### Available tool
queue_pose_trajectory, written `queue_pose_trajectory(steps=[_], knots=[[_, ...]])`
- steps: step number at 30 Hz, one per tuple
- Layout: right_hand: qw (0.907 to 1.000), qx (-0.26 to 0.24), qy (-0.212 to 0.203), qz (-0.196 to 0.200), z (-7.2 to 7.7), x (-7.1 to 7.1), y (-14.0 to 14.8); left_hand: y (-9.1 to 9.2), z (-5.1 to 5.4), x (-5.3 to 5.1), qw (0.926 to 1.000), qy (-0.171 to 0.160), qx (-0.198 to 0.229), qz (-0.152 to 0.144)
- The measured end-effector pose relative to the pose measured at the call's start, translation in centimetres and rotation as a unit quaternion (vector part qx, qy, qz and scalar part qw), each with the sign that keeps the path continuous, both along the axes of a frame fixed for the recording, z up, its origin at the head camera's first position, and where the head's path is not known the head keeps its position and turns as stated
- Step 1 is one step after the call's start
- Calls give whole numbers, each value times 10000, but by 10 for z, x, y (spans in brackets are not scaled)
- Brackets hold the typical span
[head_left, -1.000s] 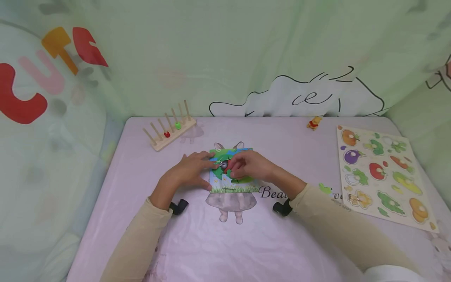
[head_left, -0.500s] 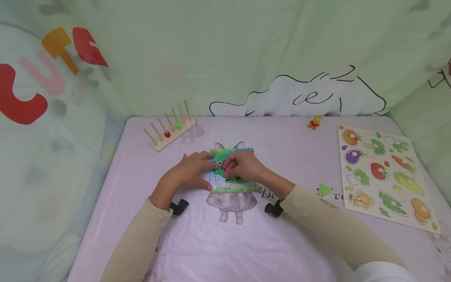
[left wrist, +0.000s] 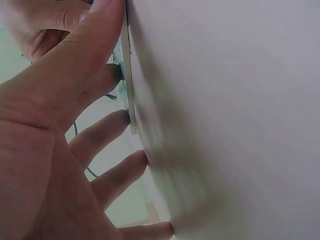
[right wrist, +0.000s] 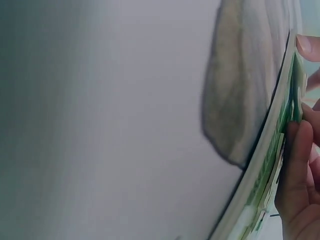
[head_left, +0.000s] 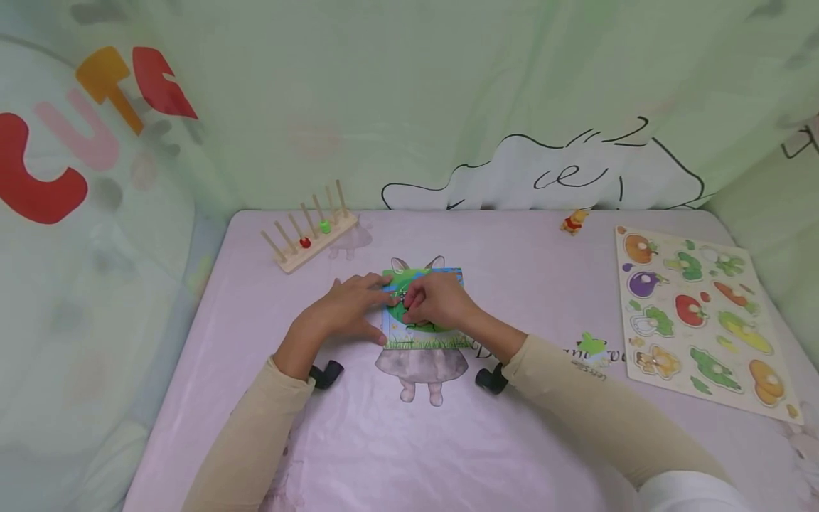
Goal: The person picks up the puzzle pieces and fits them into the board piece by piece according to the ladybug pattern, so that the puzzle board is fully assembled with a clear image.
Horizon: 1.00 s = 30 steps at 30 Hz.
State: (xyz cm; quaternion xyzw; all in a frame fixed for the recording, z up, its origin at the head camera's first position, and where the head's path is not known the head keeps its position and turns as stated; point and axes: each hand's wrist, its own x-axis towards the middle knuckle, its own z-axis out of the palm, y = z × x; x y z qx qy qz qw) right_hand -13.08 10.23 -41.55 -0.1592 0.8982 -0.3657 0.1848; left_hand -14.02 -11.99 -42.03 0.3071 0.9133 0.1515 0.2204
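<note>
A small square picture puzzle [head_left: 425, 343] lies at mid-table, printed with grass, sky and green leaves. My left hand [head_left: 348, 307] spreads its fingers along the puzzle's left side; in the left wrist view some fingertips touch the puzzle's thin edge [left wrist: 129, 90] and others reach the cloth. Over the picture's middle, my right hand [head_left: 441, 299] has thumb and fingers pinched together on a puzzle piece, mostly hidden under them. The right wrist view shows the puzzle from the side, with a flat piece [right wrist: 272, 175] standing slightly proud of the board near the fingers.
A wooden peg rack [head_left: 318, 243] with a red and a green bead stands back left. A small bear figure [head_left: 574, 222] is at the back edge. On the right lies a vegetable puzzle board [head_left: 707, 320]. A green shape [head_left: 591, 345] shows beside the right forearm.
My right hand has shifted a little left across the puzzle, and the red ladybird that showed beside its fingers is now covered. The left hand keeps its place.
</note>
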Motion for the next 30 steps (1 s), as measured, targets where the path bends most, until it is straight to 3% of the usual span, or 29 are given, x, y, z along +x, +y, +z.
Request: queue_pose_trajectory(steps=[7,14,18,24,30], knots=[[9995,247,91,150,6,0,3,1,2,0,10000,-33,7,-33],[9912,1219,278,428,9,0,16,1,4,2,10000,-79,31,7],[9862,1545,31,599,6,1,18,4,4,5,9998,9,27,215],[9825,1821,-89,381,4,3,14,12,2,7,9987,257,-14,434],[9808,1934,-82,227,5,3,12,14,3,7,9983,252,-51,527]])
